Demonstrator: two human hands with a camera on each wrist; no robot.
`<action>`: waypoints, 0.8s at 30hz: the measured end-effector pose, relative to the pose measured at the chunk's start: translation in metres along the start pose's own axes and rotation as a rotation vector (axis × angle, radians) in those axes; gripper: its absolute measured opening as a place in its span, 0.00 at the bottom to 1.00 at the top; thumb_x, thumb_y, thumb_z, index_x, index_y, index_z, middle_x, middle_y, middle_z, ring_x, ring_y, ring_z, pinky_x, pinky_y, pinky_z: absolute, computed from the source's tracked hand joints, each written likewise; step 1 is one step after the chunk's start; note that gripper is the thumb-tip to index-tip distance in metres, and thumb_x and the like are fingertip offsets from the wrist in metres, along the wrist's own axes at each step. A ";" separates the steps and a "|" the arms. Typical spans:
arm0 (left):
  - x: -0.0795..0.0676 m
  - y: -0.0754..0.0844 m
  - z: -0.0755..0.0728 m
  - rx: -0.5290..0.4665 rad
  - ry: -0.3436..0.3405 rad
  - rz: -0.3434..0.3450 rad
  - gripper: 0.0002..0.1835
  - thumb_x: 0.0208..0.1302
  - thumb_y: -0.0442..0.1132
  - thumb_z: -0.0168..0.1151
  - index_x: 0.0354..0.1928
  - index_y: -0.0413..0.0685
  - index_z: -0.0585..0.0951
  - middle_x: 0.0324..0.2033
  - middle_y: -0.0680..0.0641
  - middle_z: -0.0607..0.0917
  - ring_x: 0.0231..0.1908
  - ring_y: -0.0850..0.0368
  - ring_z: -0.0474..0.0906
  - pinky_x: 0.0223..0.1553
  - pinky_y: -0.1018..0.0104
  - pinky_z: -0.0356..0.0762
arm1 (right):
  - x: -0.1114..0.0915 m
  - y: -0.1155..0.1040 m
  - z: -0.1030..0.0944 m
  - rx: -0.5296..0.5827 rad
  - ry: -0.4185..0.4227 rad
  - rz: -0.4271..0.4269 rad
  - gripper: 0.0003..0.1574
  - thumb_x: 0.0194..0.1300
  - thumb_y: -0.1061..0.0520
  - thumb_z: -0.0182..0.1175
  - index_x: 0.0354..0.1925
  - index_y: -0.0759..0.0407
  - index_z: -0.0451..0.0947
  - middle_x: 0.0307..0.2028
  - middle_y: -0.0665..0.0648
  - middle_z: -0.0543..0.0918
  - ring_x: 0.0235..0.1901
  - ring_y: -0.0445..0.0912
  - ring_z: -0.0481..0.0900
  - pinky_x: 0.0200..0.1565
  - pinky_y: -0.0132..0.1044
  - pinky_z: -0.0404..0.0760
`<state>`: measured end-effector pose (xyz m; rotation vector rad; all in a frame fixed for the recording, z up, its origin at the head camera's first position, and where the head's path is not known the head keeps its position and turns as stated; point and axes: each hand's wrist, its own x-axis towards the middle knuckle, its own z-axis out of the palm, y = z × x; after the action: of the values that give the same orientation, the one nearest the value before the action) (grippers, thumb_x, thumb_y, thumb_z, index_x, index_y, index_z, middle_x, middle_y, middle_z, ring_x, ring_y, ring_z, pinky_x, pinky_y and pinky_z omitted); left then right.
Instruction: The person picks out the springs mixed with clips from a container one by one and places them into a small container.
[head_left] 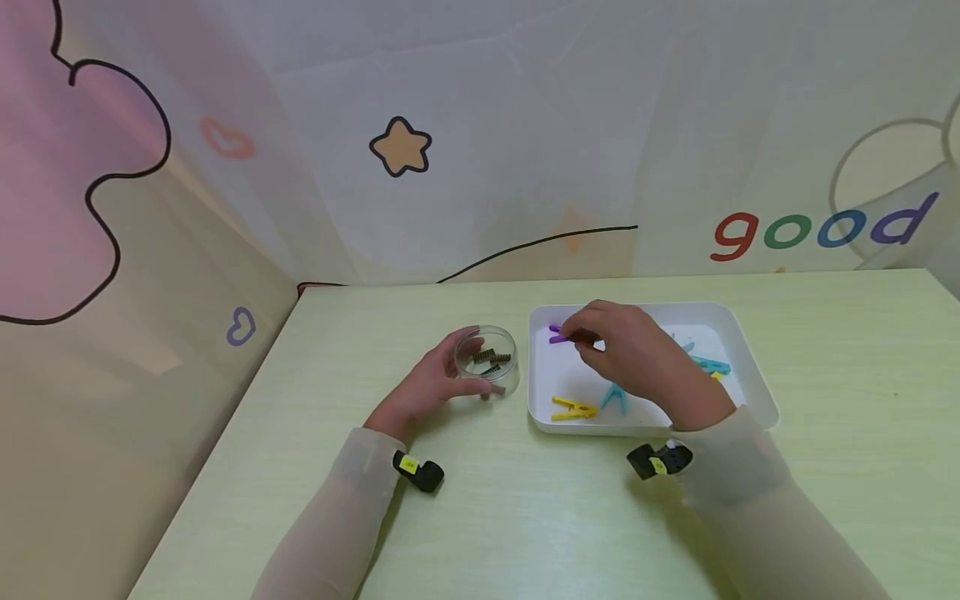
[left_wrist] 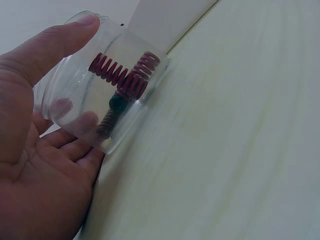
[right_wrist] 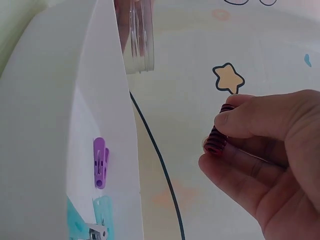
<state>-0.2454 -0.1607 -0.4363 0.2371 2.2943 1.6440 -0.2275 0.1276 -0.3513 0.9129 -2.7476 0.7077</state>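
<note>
My left hand (head_left: 429,385) grips a clear round jar (head_left: 513,380) at the left of the tray, thumb on one side and fingers behind. Inside the jar lie several coil springs (head_left: 492,358); the left wrist view shows red springs (left_wrist: 107,69), a green piece (left_wrist: 117,102) and a dark spring (left_wrist: 106,127). Above the tray, my right hand (head_left: 633,350) pinches a red coil spring (right_wrist: 218,134) between thumb and fingers, seen plainly only in the right wrist view. In the tray beneath it lies a purple clothespin (right_wrist: 100,163), partly covered by that hand in the head view.
The white tray (head_left: 542,375) also holds a yellow clothespin (head_left: 574,409) and teal clothespins (head_left: 615,397), some hidden by the right arm. Its raised wall stands between the hands. A printed backdrop (head_left: 480,167) rises behind the pale table (head_left: 525,517).
</note>
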 end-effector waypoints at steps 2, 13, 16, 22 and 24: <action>0.000 0.000 0.000 0.007 -0.001 0.002 0.47 0.47 0.52 0.77 0.68 0.75 0.60 0.67 0.60 0.69 0.73 0.57 0.55 0.75 0.50 0.46 | 0.001 -0.001 0.001 0.002 -0.006 -0.002 0.11 0.63 0.63 0.62 0.44 0.58 0.84 0.41 0.54 0.85 0.37 0.46 0.79 0.43 0.41 0.83; 0.000 -0.002 0.000 0.017 0.004 -0.009 0.46 0.49 0.50 0.77 0.68 0.78 0.60 0.66 0.62 0.70 0.73 0.58 0.56 0.74 0.49 0.47 | 0.006 -0.007 0.009 0.022 0.008 -0.030 0.10 0.64 0.64 0.60 0.44 0.59 0.83 0.41 0.54 0.84 0.38 0.46 0.79 0.43 0.41 0.82; 0.000 -0.001 0.000 0.010 0.007 -0.009 0.46 0.50 0.48 0.77 0.68 0.77 0.60 0.67 0.61 0.69 0.73 0.59 0.56 0.75 0.50 0.48 | 0.006 -0.009 0.011 0.027 0.018 -0.042 0.10 0.64 0.64 0.60 0.44 0.58 0.83 0.41 0.54 0.84 0.38 0.45 0.79 0.43 0.40 0.82; 0.000 -0.001 0.000 -0.009 -0.001 0.007 0.47 0.51 0.46 0.76 0.69 0.73 0.59 0.68 0.58 0.68 0.73 0.59 0.55 0.75 0.51 0.47 | 0.010 -0.010 0.017 0.036 0.043 -0.069 0.09 0.64 0.64 0.61 0.43 0.57 0.83 0.39 0.53 0.84 0.37 0.45 0.78 0.43 0.40 0.81; 0.000 -0.001 0.000 -0.018 -0.007 0.020 0.47 0.51 0.46 0.76 0.70 0.71 0.59 0.69 0.57 0.68 0.73 0.60 0.56 0.75 0.52 0.47 | 0.011 -0.011 0.019 0.038 0.047 -0.078 0.09 0.64 0.64 0.61 0.42 0.57 0.83 0.38 0.53 0.84 0.37 0.45 0.78 0.42 0.40 0.81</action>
<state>-0.2451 -0.1610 -0.4373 0.2617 2.2780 1.6697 -0.2293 0.1049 -0.3601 0.9920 -2.6510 0.7601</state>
